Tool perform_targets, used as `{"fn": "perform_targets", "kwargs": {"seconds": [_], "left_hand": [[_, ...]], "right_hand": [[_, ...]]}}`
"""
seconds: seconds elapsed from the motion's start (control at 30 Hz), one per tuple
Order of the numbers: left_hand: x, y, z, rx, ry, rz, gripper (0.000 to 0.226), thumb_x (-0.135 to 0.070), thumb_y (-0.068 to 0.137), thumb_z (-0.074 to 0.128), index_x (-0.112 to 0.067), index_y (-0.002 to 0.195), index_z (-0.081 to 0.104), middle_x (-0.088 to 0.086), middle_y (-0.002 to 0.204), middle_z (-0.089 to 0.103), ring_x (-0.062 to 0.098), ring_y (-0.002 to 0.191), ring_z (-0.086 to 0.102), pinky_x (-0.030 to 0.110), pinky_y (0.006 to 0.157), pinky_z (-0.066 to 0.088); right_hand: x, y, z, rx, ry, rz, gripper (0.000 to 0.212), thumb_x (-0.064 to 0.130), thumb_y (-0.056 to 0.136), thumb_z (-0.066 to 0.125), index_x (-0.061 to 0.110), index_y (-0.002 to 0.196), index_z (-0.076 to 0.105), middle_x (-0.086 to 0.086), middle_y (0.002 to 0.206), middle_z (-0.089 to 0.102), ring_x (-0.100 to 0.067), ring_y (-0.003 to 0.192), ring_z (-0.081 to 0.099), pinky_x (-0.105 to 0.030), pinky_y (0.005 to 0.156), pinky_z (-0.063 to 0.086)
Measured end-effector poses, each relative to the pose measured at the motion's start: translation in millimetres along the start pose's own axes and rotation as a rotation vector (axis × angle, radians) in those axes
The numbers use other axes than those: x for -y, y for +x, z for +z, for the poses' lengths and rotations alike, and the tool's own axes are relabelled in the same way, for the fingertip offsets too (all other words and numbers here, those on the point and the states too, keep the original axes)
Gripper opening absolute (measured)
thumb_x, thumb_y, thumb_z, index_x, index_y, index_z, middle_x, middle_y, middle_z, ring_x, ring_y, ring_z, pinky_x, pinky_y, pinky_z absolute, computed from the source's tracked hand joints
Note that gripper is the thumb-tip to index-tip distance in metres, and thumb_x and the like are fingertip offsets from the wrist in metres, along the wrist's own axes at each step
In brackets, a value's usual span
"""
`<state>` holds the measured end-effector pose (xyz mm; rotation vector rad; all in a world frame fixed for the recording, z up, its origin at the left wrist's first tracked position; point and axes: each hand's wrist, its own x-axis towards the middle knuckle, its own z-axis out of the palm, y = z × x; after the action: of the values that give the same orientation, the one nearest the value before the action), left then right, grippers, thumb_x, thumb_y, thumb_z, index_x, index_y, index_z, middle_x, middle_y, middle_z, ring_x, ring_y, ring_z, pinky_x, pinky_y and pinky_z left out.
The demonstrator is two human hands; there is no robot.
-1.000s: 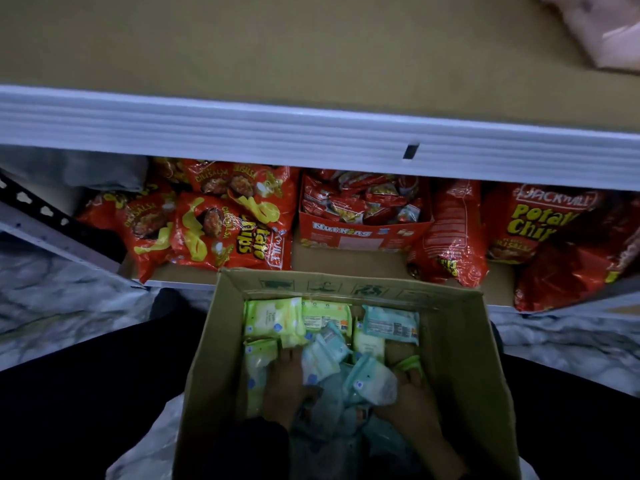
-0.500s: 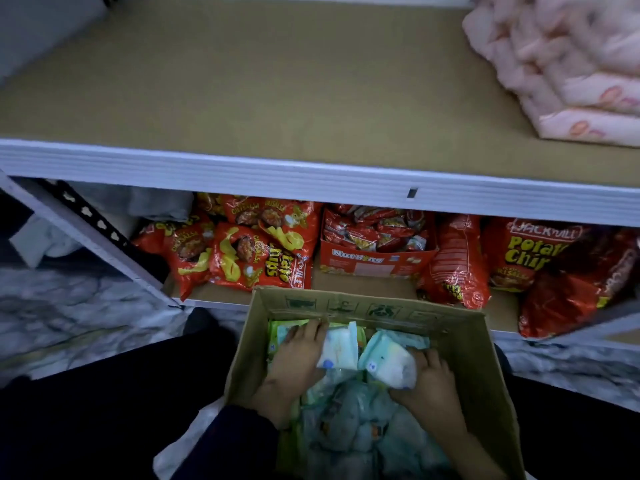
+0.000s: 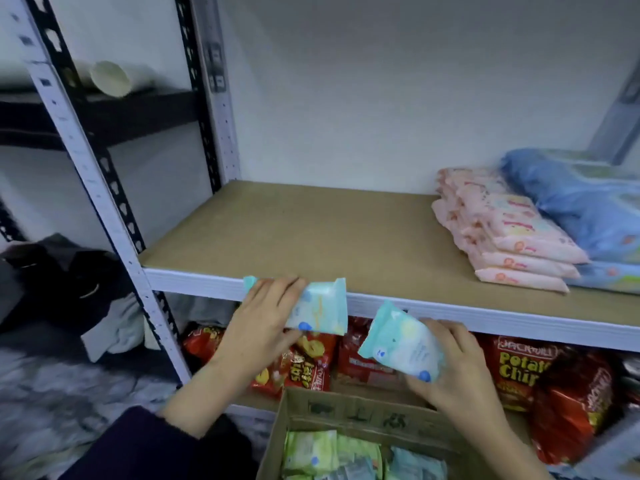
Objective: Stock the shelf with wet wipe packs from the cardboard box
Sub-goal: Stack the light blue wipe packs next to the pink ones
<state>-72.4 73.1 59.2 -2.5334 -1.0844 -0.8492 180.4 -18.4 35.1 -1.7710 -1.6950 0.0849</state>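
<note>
left hand (image 3: 266,317): back up, fingers curled round teal pack (image 3: 320,308) | right hand (image 3: 457,368): lower, gripping second pack (image 3: 401,344) | left forearm (image 3: 207,389) bare, dark sleeve (image 3: 149,445) at elbow | both arms reach forward

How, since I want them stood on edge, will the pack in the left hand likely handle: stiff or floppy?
Likely fairly firm: the left hand grips the teal pack at one end without droop. Probably light, one hand lifts it. Flat may suit better, as the pink packs lie.

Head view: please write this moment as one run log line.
left hand: holds left wipe pack at shelf edge | right hand: holds right wipe pack below shelf edge | placing: not yet done
</note>
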Motion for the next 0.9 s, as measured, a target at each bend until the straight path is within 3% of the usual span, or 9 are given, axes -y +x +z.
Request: {"fn": "perform_targets", "kwargs": {"seconds": [0.07, 0.2, 0.27, 0.33, 0.4, 0.47, 0.57, 0.77, 0.9], "left_hand": [[15.9, 19.5, -13.1, -0.064, -0.006, 0.001, 0.084, -0.014, 0.046, 0.089, -0.01, 0.117, 0.044, 0.001, 0.112, 0.046, 0.018, 0.098, 0.041, 0.032, 0.092, 0.029], [50.4, 53.0, -23.9, 0.026, 0.041, 0.016, 0.082, -0.02, 0.048, 0.09, -0.012, 0.116, 0.045, 0.01, 0.105, 0.063, 0.017, 0.097, 0.046, 0.029, 0.091, 0.035], [61.4, 68.7, -27.3, 0.162, 0.023, 0.006, 0.074, -0.024, 0.064, 0.081, -0.014, 0.127, 0.043, 0.008, 0.121, 0.058, 0.019, 0.108, 0.05, 0.03, 0.096, 0.042], [70.5, 80.3, -26.3, 0.376, -0.093, -0.109, 0.072, -0.024, 0.078, 0.071, -0.016, 0.139, 0.035, 0.001, 0.141, 0.039, 0.018, 0.126, 0.039, 0.026, 0.106, 0.031], [79.1, 90.8, -21.6, 0.603, -0.164, -0.217, 0.079, -0.024, 0.077, 0.072, -0.017, 0.143, 0.029, -0.002, 0.148, 0.029, 0.016, 0.133, 0.031, 0.023, 0.107, 0.024], [86.4, 97.9, -16.8, 0.724, -0.179, -0.279, 0.085, -0.027, 0.076, 0.074, -0.016, 0.145, 0.026, -0.001, 0.152, 0.024, 0.018, 0.137, 0.026, 0.026, 0.11, 0.021], [98.6, 105.3, -6.3, 0.896, -0.155, -0.321, 0.086, -0.032, 0.074, 0.075, -0.017, 0.144, 0.028, 0.0, 0.152, 0.025, 0.02, 0.136, 0.028, 0.03, 0.11, 0.024], [106.2, 115.6, 1.4, 1.007, -0.234, -0.378, 0.078, -0.027, 0.076, 0.074, -0.019, 0.141, 0.032, -0.004, 0.142, 0.033, 0.019, 0.129, 0.033, 0.029, 0.104, 0.028], [106.9, 118.0, 3.1, 1.035, -0.255, -0.389, 0.079, -0.029, 0.078, 0.072, -0.02, 0.144, 0.028, -0.003, 0.147, 0.027, 0.02, 0.134, 0.027, 0.033, 0.11, 0.027]], "right_hand": [[10.8, 24.8, -10.9, -0.034, -0.003, -0.068, 0.07, 0.027, 0.054, 0.084, 0.01, 0.117, 0.057, 0.007, 0.1, 0.04, -0.014, 0.093, 0.04, -0.03, 0.077, 0.034], [18.9, 72.9, -23.8, -0.043, -0.022, -0.115, 0.07, 0.03, 0.058, 0.081, 0.009, 0.119, 0.055, 0.006, 0.098, 0.036, -0.013, 0.091, 0.036, -0.028, 0.076, 0.03], [19.1, 96.0, -27.2, 0.012, -0.083, -0.124, 0.07, 0.036, 0.06, 0.08, 0.009, 0.119, 0.054, 0.005, 0.096, 0.035, -0.014, 0.09, 0.035, -0.027, 0.074, 0.027], [19.6, 116.2, -29.7, 0.124, -0.104, -0.098, 0.073, 0.044, 0.057, 0.077, 0.012, 0.118, 0.053, 0.007, 0.089, 0.034, -0.016, 0.091, 0.039, -0.026, 0.071, 0.024], [18.4, 133.4, -30.5, 0.235, -0.109, -0.079, 0.072, 0.042, 0.057, 0.079, 0.013, 0.117, 0.053, 0.01, 0.085, 0.034, -0.018, 0.092, 0.044, -0.025, 0.068, 0.024], [14.9, 146.2, -29.8, 0.334, -0.136, -0.058, 0.072, 0.031, 0.061, 0.083, 0.012, 0.123, 0.052, 0.002, 0.097, 0.043, -0.02, 0.098, 0.047, -0.026, 0.073, 0.031], [7.3, 158.4, -26.5, 0.496, -0.158, -0.026, 0.078, 0.031, 0.063, 0.084, 0.013, 0.13, 0.047, 0.0, 0.109, 0.044, -0.015, 0.1, 0.044, -0.025, 0.08, 0.034], [3.0, 168.8, -25.2, 0.705, -0.157, 0.031, 0.078, 0.033, 0.069, 0.08, 0.016, 0.135, 0.042, 0.004, 0.114, 0.043, -0.012, 0.107, 0.043, -0.021, 0.085, 0.034], [2.2, 172.6, -25.3, 0.771, -0.147, 0.051, 0.096, 0.048, 0.051, 0.074, 0.018, 0.136, 0.042, 0.006, 0.114, 0.043, -0.01, 0.107, 0.042, -0.017, 0.081, 0.033]]}}
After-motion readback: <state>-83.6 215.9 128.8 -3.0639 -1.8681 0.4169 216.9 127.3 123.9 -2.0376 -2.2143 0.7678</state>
